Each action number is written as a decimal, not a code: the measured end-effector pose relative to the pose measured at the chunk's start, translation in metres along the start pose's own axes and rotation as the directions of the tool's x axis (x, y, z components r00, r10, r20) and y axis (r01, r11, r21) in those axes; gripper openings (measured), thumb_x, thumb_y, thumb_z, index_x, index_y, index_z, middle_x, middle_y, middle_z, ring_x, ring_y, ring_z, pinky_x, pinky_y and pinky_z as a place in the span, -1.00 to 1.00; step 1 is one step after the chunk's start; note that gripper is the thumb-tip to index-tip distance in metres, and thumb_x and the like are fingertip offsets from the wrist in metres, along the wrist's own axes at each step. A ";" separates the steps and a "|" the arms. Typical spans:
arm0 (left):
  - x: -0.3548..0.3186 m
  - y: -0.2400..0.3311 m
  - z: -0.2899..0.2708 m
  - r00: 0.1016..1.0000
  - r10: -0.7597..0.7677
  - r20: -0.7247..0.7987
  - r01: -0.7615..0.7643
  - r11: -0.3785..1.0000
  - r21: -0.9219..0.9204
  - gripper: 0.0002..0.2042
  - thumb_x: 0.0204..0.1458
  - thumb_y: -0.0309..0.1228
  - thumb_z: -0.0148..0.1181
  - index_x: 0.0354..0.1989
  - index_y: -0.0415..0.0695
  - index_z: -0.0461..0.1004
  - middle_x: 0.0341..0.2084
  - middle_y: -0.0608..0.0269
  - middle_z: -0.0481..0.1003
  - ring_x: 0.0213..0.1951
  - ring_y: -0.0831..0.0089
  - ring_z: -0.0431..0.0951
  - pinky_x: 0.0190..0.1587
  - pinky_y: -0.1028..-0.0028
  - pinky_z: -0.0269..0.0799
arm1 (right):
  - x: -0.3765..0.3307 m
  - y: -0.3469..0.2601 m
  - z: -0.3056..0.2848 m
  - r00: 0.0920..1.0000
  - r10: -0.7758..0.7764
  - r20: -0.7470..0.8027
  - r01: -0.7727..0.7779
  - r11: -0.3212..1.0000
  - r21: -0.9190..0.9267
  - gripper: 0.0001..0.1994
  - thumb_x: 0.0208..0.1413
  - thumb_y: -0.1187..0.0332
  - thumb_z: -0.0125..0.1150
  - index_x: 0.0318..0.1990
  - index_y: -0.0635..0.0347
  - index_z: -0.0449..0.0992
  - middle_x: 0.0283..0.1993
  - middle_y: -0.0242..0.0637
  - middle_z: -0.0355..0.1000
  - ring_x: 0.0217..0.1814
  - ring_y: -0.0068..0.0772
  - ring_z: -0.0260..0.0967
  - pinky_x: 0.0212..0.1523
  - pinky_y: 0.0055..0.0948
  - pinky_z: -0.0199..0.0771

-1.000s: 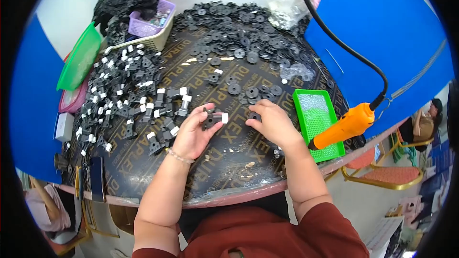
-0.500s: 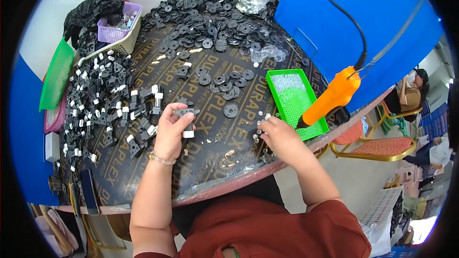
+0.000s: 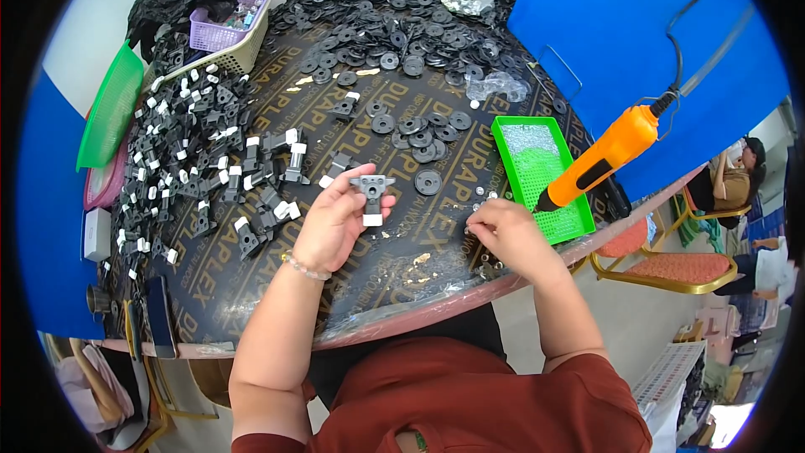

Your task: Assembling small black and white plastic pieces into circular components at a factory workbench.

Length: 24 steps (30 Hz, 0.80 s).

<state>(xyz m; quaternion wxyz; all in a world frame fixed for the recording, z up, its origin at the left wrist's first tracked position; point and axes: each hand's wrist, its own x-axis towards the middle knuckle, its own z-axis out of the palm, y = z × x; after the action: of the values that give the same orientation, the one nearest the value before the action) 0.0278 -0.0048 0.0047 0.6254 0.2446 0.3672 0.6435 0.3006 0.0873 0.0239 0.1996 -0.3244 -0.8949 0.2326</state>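
Black T-shaped part (image 3: pixel 370 188) in the left hand (image 3: pixel 329 231), right hand (image 3: pixel 511 235) by small clear pieces (image 3: pixel 480 191).

The part sits between the left thumb and fingers, long axis running toward the person, white end (image 3: pixel 372 220) nearest, well left of the right hand. The right fingertips are drawn together (whether on anything, I cannot tell) near the green tray (image 3: pixel 524 120). A second ago that hand held a black disc; a lone one (image 3: pixel 428 182) now lies beyond both hands.
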 end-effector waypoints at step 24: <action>0.004 -0.008 -0.004 0.998 -0.047 0.045 0.050 0.996 -0.069 -0.65 0.24 -0.55 -0.07 0.21 -0.26 0.28 -0.11 0.08 0.51 -0.09 0.26 0.59 0.00 0.31 0.54 | 0.113 -0.064 0.022 0.981 -0.193 0.019 0.183 0.955 0.231 -0.89 0.08 0.46 0.26 -0.29 0.32 0.51 -0.16 -0.15 0.41 -0.16 -0.13 0.44 -0.16 -0.35 0.46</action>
<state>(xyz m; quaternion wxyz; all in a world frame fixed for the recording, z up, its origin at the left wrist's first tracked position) 0.0293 -0.0023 -0.0038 0.6569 0.2274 0.3369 0.6350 0.1780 0.1135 0.0644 0.2384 -0.2078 -0.8929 0.3206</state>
